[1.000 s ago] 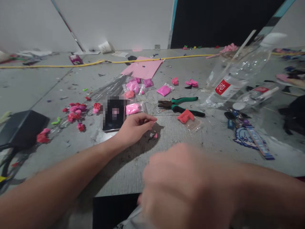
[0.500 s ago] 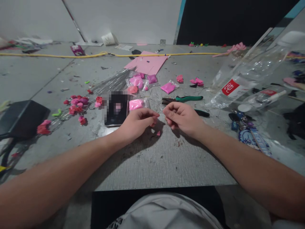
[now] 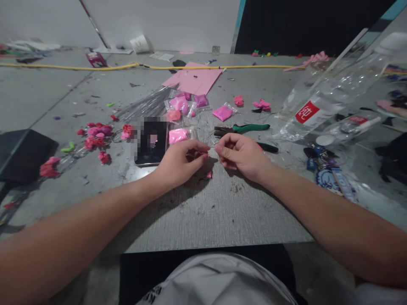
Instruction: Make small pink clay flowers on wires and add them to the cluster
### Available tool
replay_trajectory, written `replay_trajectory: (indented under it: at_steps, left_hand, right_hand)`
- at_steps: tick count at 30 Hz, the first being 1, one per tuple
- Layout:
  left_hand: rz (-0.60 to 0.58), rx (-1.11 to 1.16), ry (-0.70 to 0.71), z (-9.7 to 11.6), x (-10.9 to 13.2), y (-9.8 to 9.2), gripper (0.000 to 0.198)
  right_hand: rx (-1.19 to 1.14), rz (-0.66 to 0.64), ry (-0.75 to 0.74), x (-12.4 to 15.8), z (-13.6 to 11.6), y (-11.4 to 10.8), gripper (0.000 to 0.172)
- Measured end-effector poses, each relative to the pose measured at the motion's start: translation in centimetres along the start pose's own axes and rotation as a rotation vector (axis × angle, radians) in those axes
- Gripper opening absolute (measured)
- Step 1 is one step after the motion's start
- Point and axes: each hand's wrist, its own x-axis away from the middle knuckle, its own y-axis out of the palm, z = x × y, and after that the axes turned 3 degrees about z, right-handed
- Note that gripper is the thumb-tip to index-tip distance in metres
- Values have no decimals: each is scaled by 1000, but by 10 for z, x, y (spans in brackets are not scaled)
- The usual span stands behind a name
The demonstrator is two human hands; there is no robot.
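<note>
Left hand (image 3: pixel 181 164), right hand (image 3: pixel 243 156) curled, fingertips facing, near; cannot tell whether either grasps anything; best brace wrists on table (image 3: pixel 203 222), clear of pliers (image 3: pixel 239 128)

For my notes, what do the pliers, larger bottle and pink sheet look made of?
Pliers: dark, dull head, probably steel; green and black handles, likely plastic or rubber. Larger bottle: likely clear, glossy plastic, being see-through with bright highlights. Pink sheet: matte, straight edges; perhaps paper, card or foam.
</note>
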Motion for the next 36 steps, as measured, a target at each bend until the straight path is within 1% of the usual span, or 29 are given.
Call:
replay_trajectory:
  at_steps: [3, 5, 8, 10, 13, 15, 16, 18, 20, 21, 23, 26, 28, 31, 33, 36]
  left_hand:
    - [38, -298, 230, -5, -3, -5, 15]
    - [20, -410, 337, -10, -5, -7, 18]
    - [-44, -471, 421, -16, -8, -7, 25]
    - [-63, -491, 435, -18, -9, -6, 27]
    - [-42, -488, 397, -16, -8, -5, 21]
    - [-2, -422, 347, -13, -6, -5, 19]
    - [26, -368, 325, -11, -5, -6, 22]
    - [92, -258, 299, -7, -4, -7, 28]
    - [125, -216, 307, -6, -4, -8, 27]
    - [122, -227, 316, -6, -4, -8, 22]
    - [79, -283, 331, -8, -5, -9, 15]
    - [-13, -330, 312, -10, -6, -8, 14]
    - [-20, -312, 272, -10, -6, -7, 13]
    - [19, -201, 197, -5, -4, -5, 13]
    - [23, -71, 136, -1, -3, -3, 16]
    - [-51, 156, 4, 4, -1, -2, 20]
  right_hand:
    - [80, 31, -43, -1, 0, -1, 45]
    - [137, 64, -71, -2, 2, -1, 38]
    - [146, 112, -90, -4, 6, -2, 26]
    - [129, 126, -97, -5, 8, -2, 25]
    - [162, 113, -90, -5, 9, -3, 27]
    - [236, 100, -101, -2, 7, -3, 26]
    - [291, 99, -133, 0, 6, -2, 26]
    - [411, 109, -255, 5, 3, -2, 25]
    - [499, 126, -400, 9, 1, -1, 22]
    - [523, 133, -452, 10, 1, 0, 20]
    - [536, 142, -500, 12, 1, 2, 14]
    - [534, 162, -498, 13, 4, 4, 8]
    - [529, 185, -488, 12, 5, 3, 8]
    - [537, 196, -471, 10, 6, 2, 8]
    - [572, 179, -487, 10, 4, 1, 9]
    - [649, 125, -620, 12, 2, 1, 10]
